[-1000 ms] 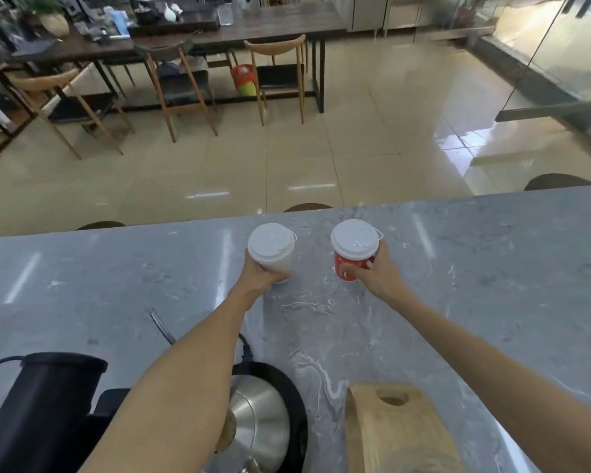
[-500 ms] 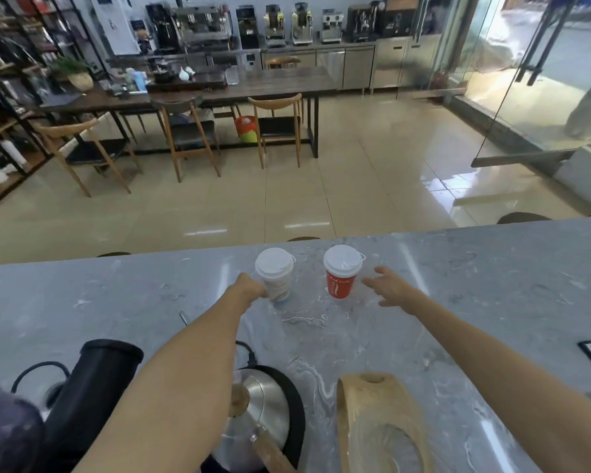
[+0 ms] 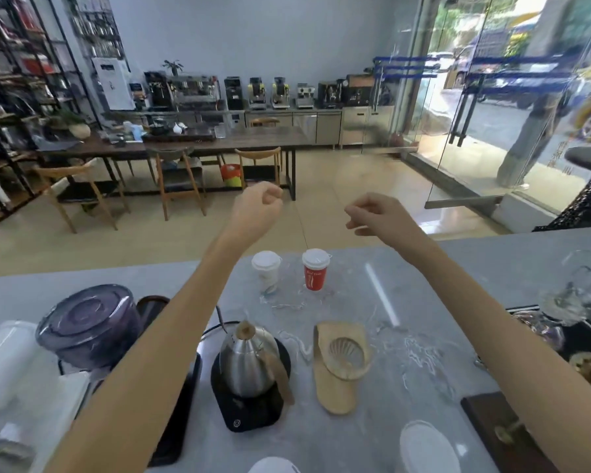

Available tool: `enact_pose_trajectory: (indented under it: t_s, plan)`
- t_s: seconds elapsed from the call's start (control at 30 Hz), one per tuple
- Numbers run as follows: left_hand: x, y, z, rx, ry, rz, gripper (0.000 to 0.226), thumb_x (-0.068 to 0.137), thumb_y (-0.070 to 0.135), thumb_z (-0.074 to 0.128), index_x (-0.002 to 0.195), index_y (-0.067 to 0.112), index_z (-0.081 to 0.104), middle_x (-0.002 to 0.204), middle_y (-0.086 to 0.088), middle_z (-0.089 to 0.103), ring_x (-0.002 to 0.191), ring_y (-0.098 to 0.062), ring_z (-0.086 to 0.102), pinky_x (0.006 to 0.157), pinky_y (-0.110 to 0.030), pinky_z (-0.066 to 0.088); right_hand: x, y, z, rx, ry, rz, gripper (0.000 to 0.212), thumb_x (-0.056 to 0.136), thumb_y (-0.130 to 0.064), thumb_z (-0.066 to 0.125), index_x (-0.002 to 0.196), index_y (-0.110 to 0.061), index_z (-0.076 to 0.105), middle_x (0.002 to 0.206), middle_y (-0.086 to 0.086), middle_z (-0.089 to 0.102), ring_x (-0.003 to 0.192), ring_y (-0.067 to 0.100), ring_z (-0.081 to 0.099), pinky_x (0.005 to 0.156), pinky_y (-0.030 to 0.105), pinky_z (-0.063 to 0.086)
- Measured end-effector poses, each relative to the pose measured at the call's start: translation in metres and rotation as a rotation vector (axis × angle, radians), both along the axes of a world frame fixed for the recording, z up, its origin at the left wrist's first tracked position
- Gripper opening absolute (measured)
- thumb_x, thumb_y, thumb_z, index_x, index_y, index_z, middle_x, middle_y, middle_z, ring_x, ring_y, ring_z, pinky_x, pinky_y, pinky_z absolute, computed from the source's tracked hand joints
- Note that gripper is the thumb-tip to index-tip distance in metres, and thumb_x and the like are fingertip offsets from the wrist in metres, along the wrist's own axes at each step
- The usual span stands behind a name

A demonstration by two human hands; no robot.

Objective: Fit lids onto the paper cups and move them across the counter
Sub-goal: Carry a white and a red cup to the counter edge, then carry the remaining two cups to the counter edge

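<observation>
Two lidded paper cups stand side by side near the far edge of the grey marble counter (image 3: pixel 423 302): a white cup (image 3: pixel 267 273) on the left and a red cup (image 3: pixel 315 270) on the right, each with a white lid. My left hand (image 3: pixel 258 208) is raised above and beyond the cups, its fingers curled into a loose fist with nothing in it. My right hand (image 3: pixel 372 213) is also raised, to the right of the cups, with its fingers loosely curled and holding nothing. Neither hand touches a cup.
A steel gooseneck kettle (image 3: pixel 249 361) sits on a black scale near me. To its right lies a wooden dripper stand (image 3: pixel 342 360). A dark lidded container (image 3: pixel 89 322) stands at left, glassware (image 3: pixel 574 295) at right, and white lids (image 3: pixel 427 445) at the near edge.
Both hands let go of the cups and lifted up and away from them. The view tilted up and drew back; the cups stay standing near the counter's far edge.
</observation>
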State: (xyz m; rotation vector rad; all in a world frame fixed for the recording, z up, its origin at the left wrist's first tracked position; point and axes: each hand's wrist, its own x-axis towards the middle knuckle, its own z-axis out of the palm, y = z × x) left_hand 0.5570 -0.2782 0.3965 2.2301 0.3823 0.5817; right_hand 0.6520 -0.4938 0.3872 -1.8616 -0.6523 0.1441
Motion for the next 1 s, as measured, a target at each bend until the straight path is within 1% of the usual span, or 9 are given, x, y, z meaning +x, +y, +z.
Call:
enact_pose_trajectory:
  t_s: [0.2, 0.33, 0.47, 0.53, 0.67, 0.73, 0.83, 0.93, 1.0]
  plan:
    - [-0.164, -0.066, -0.062, -0.166, -0.101, -0.157, 0.015, 0.099, 0.026, 0.056, 0.103, 0.029, 0.070, 0.083, 0.015, 0.073, 0.079, -0.002, 0.069, 0.071, -0.023, 0.055, -0.131, -0.071, -0.055, 0.170, 0.013, -0.041, 0.010, 0.094, -0.023, 0.064, 0.097, -0.018, 0.071, 0.081, -0.003, 0.075, 0.082, 0.016, 0.073, 0.075, 0.024, 0.060]
    - [-0.256, -0.097, -0.147, -0.460, 0.016, -0.185, 0.024, 0.095, 0.019, 0.059, 0.099, 0.042, 0.067, 0.080, 0.008, 0.074, 0.068, -0.006, 0.067, 0.065, -0.020, 0.053, -0.214, -0.132, -0.149, 0.165, 0.174, -0.188, 0.026, 0.097, -0.005, 0.060, 0.091, -0.025, 0.075, 0.081, 0.002, 0.075, 0.078, 0.017, 0.072, 0.073, 0.026, 0.058]
    - [-0.312, -0.118, -0.228, -0.571, 0.266, -0.160, 0.041, 0.097, 0.007, 0.059, 0.087, 0.046, 0.065, 0.076, 0.003, 0.074, 0.056, -0.008, 0.062, 0.061, -0.026, 0.051, -0.292, -0.192, -0.237, 0.010, 0.374, -0.359, 0.020, 0.094, -0.008, 0.063, 0.092, -0.024, 0.076, 0.085, 0.006, 0.075, 0.086, 0.030, 0.072, 0.073, 0.032, 0.059]
    - [-0.325, -0.121, -0.252, -0.560, 0.320, -0.145, 0.037, 0.097, 0.010, 0.060, 0.085, 0.044, 0.064, 0.078, 0.005, 0.074, 0.055, -0.005, 0.061, 0.057, -0.024, 0.051, -0.322, -0.212, -0.257, -0.016, 0.453, -0.386, 0.017, 0.093, -0.014, 0.066, 0.094, -0.028, 0.076, 0.088, 0.007, 0.075, 0.087, 0.025, 0.072, 0.071, 0.027, 0.058]
    - [-0.336, -0.125, -0.290, -0.548, 0.257, 0.070, 0.041, 0.089, -0.001, 0.067, 0.100, 0.035, 0.052, 0.098, -0.004, 0.066, 0.079, -0.022, 0.065, 0.057, -0.015, 0.054, -0.342, -0.237, -0.267, -0.043, 0.514, -0.413, 0.017, 0.092, -0.021, 0.069, 0.099, -0.035, 0.074, 0.096, 0.000, 0.072, 0.091, 0.018, 0.072, 0.071, 0.022, 0.055]
    - [-0.332, -0.122, -0.302, -0.497, 0.267, 0.136, 0.061, 0.079, -0.006, 0.077, 0.124, 0.023, 0.047, 0.125, -0.012, 0.053, 0.100, -0.028, 0.054, 0.079, -0.029, 0.056, -0.330, -0.245, -0.269, -0.069, 0.485, -0.420, 0.022, 0.091, -0.022, 0.070, 0.108, -0.035, 0.069, 0.101, 0.000, 0.070, 0.097, 0.020, 0.070, 0.075, 0.026, 0.055]
    - [-0.318, -0.112, -0.316, -0.444, 0.349, 0.088, 0.112, 0.066, 0.003, 0.090, 0.153, 0.017, 0.022, 0.153, -0.008, 0.026, 0.132, -0.024, 0.035, 0.113, -0.050, 0.034, -0.292, -0.240, -0.275, -0.159, 0.454, -0.410, 0.056, 0.086, -0.028, 0.075, 0.135, -0.033, 0.050, 0.124, -0.001, 0.060, 0.109, 0.016, 0.063, 0.083, 0.026, 0.050]
    - [-0.301, -0.111, -0.321, -0.377, 0.297, -0.013, 0.115, 0.066, 0.013, 0.092, 0.153, 0.028, 0.019, 0.152, 0.004, 0.024, 0.144, -0.021, 0.024, 0.118, -0.047, 0.025, -0.250, -0.222, -0.284, -0.196, 0.429, -0.372, 0.097, 0.082, -0.024, 0.079, 0.156, -0.027, 0.016, 0.150, 0.002, 0.036, 0.131, 0.021, 0.043, 0.101, 0.037, 0.044]
    - [-0.287, -0.117, -0.322, -0.405, 0.255, -0.036, 0.107, 0.066, 0.011, 0.092, 0.148, 0.035, 0.028, 0.149, 0.001, 0.029, 0.139, -0.021, 0.032, 0.115, -0.044, 0.030, -0.227, -0.210, -0.292, -0.218, 0.313, -0.304, 0.109, 0.079, -0.023, 0.083, 0.156, -0.029, 0.007, 0.159, -0.007, 0.018, 0.142, 0.014, 0.025, 0.114, 0.036, 0.027]
